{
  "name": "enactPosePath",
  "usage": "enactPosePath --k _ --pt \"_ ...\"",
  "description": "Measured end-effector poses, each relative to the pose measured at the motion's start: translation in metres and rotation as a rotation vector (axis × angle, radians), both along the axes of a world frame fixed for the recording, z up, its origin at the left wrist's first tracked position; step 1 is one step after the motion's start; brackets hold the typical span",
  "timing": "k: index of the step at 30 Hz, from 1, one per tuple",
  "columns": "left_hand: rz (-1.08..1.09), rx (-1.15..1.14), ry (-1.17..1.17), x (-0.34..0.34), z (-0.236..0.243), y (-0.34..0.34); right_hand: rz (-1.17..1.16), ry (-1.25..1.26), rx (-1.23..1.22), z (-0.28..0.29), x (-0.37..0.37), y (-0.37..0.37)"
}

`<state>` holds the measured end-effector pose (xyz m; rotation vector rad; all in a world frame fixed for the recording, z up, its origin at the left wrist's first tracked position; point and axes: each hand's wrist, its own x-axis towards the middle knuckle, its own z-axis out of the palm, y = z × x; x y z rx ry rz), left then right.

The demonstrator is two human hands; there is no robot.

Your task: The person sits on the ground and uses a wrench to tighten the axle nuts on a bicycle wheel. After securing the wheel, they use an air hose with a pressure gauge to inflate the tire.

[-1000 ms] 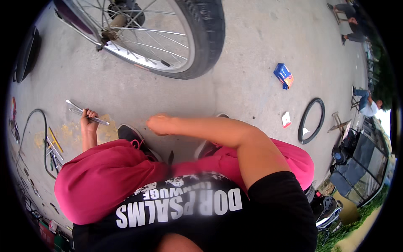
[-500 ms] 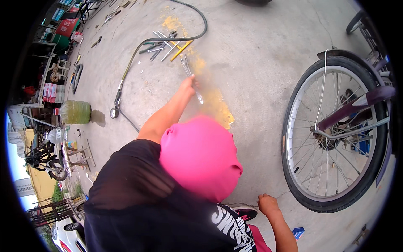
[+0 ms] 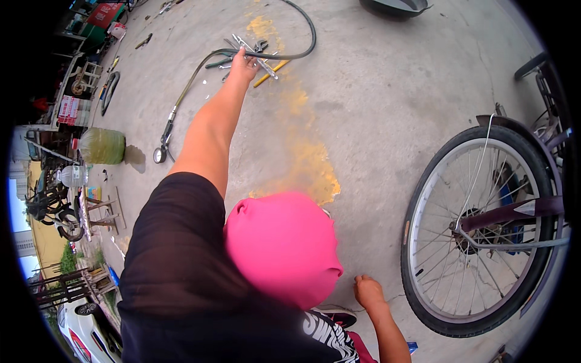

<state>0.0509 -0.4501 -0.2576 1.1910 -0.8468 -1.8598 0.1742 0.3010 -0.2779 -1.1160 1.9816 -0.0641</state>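
My left arm stretches far forward to the tool pile. My left hand (image 3: 242, 65) is closed on a long silver wrench (image 3: 264, 66), which lies across the pile. Around it are green-handled pliers (image 3: 219, 62), an adjustable wrench (image 3: 261, 45) and a yellow bar (image 3: 270, 74). A black air hose (image 3: 284, 56) runs over the pile beside my fingers. My right hand (image 3: 368, 291) is at the lower right with its fingers curled in and nothing visible in them. The bicycle wheel (image 3: 413, 242) stands to its right, apart from it. A pink cap-like dome (image 3: 281, 248) hides the ground between my arms.
The hose leads to a pressure gauge (image 3: 159, 155) at the left. Farther left stands a jug of yellowish liquid (image 3: 103, 146). A black basin (image 3: 396, 6) sits at the far edge. Yellow paint (image 3: 311, 163) marks the concrete. A white car (image 3: 91, 330) is at the lower left.
My left hand has moved forward and left with the wrench, from the yellow paint to the tool pile. My right hand has shifted slightly left. The view has tilted a little.
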Motion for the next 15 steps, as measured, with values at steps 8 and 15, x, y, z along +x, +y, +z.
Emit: enactPosePath --k 8,15 --pt "-0.143 0.17 0.37 -0.077 0.032 0.086 -0.02 -0.012 0.0 -0.007 -0.002 -0.003" --pt "-0.25 0.484 0.473 -0.152 0.003 0.253 0.16 -0.027 0.005 -0.034 0.011 -0.005"
